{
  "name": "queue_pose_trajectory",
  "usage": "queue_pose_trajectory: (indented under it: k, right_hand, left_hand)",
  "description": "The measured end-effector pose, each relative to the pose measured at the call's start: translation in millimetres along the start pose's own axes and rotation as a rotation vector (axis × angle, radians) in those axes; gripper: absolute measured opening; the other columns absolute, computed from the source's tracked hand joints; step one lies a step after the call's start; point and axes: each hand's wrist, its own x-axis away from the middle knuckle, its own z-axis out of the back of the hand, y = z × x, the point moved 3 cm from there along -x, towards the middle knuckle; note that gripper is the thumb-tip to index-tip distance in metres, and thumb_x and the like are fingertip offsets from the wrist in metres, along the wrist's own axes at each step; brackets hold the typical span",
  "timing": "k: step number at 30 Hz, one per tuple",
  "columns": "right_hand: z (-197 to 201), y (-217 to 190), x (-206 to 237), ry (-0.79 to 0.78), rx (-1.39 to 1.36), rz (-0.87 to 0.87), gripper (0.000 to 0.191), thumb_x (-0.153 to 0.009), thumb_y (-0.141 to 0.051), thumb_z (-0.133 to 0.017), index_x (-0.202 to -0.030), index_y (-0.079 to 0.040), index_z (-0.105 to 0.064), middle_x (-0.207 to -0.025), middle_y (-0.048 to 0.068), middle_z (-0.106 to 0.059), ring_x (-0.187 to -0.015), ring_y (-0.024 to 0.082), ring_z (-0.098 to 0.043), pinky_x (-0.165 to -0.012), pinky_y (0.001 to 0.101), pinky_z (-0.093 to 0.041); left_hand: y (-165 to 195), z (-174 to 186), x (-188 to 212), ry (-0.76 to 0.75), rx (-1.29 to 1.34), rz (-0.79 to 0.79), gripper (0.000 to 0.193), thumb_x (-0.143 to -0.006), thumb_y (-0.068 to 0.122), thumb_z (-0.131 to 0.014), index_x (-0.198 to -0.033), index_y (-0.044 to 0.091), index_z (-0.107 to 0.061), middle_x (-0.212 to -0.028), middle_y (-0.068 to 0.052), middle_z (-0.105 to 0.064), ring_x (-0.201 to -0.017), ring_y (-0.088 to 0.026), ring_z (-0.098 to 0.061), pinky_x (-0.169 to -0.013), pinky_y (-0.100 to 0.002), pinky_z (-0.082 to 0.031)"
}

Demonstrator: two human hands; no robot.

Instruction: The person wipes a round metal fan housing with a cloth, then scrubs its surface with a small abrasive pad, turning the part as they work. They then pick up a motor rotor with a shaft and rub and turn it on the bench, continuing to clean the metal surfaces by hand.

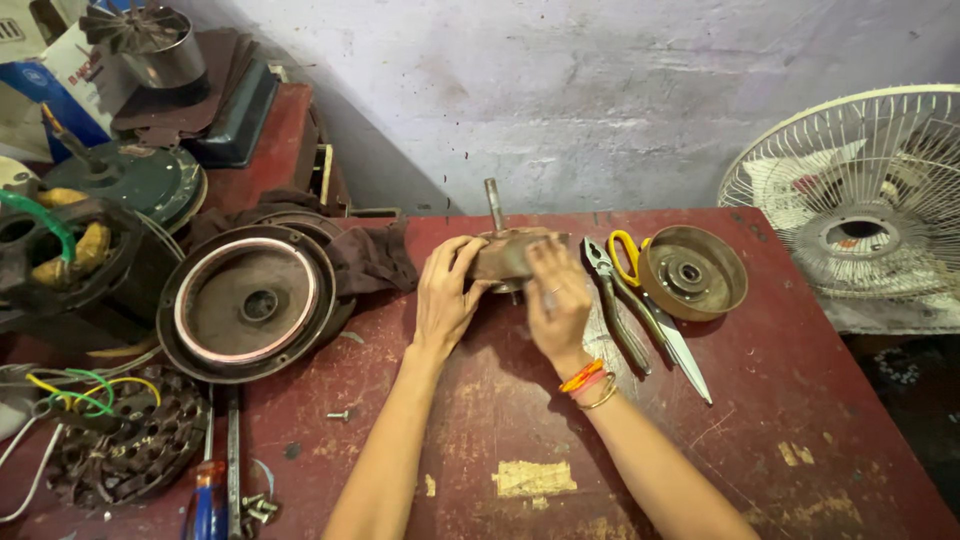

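Note:
My left hand [445, 290] and my right hand [558, 300] both grip a rusty brown motor part [503, 256] with a metal shaft [493, 203] sticking up at its far side. The part rests on the dark red table [480, 430] near the far middle. My left hand holds its left side. My right hand covers its right side and front, hiding much of it. Bangles circle my right wrist.
Pliers [612, 300] and yellow-handled scissors [655, 310] lie just right of my hands, beside a round rusty cap [692, 272]. A large round motor cover [247, 300] and a dark cloth [368, 258] sit left. A wired stator [120, 435], screws [338, 414], a screwdriver [208, 490] and a white fan [865, 200] surround.

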Motion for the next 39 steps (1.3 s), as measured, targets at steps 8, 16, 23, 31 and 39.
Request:
queue_pose_trajectory:
  k: [8,16,23,31,39]
  right_hand:
    - [2.4,13.4,0.0,0.045,-0.252,-0.327,0.039,-0.093,0.001,-0.06,-0.131,-0.005,-0.069,-0.138,0.014,-0.067,-0.136,0.029,-0.062,-0.114,0.041,-0.048]
    - [5.5,3.7,-2.0,0.05,-0.096,-0.146,0.041,-0.09,0.005,-0.062,-0.129,-0.003,-0.071,-0.135,0.017,-0.069,-0.135,0.032,-0.062,-0.116,0.0409,-0.046]
    - [7.7,-2.0,-5.6,0.046,0.004,-0.021,0.034,-0.091,-0.001,-0.069,-0.124,-0.006,-0.071,-0.131,0.015,-0.07,-0.131,0.032,-0.063,-0.115,0.0435,-0.047]
    - [4.1,-11.0,-8.7,-0.026,0.097,0.076,0.039,-0.093,-0.003,-0.06,-0.13,-0.007,-0.07,-0.141,0.019,-0.064,-0.136,0.036,-0.059,-0.118,0.048,-0.042]
    - [5.4,0.6,-6.6,0.034,-0.073,-0.135,0.038,-0.098,-0.01,-0.058,-0.135,-0.005,-0.066,-0.143,0.016,-0.062,-0.137,0.034,-0.058,-0.119,0.0476,-0.042]
  left_hand:
    - [12.0,-5.3,2.8,0.084,-0.196,-0.131,0.054,-0.082,0.023,-0.081,-0.133,0.014,-0.063,-0.127,-0.008,-0.063,-0.12,-0.031,-0.058,-0.112,-0.052,-0.041]
    - [9.8,-8.7,2.0,-0.02,0.081,-0.013,0.062,-0.083,0.012,-0.076,-0.143,0.013,-0.057,-0.151,-0.022,-0.046,-0.14,-0.044,-0.042,-0.115,-0.05,-0.039]
    - [4.1,-9.5,2.2,0.021,0.093,0.03,0.053,-0.086,0.004,-0.072,-0.137,0.013,-0.06,-0.139,-0.015,-0.057,-0.133,-0.037,-0.054,-0.112,-0.045,-0.047]
    - [6.6,-8.3,1.5,0.025,0.063,0.014,0.051,-0.086,0.007,-0.072,-0.136,0.013,-0.061,-0.136,-0.014,-0.058,-0.13,-0.037,-0.055,-0.108,-0.045,-0.048]
    - [5.6,-7.5,2.4,0.026,0.058,0.023,0.051,-0.085,0.007,-0.075,-0.134,0.012,-0.062,-0.135,-0.013,-0.059,-0.129,-0.037,-0.056,-0.106,-0.045,-0.049]
